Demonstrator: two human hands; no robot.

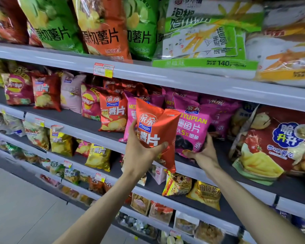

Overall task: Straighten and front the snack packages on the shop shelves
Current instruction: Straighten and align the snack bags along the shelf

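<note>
The left hand [140, 153] grips one glossy, puffy red bag [158, 124], and the right hand [205, 153] pinches one shiny pink bag [192, 126].

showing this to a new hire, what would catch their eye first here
First, the shiny orange-red chip bag, held up in front of the middle shelf by the left grip at the centre of view. Just to its right, the right grip holds the bottom of a bright pink bag standing at the shelf front. Top right, a large green-and-white pack juts over the upper shelf's front lip.
</note>
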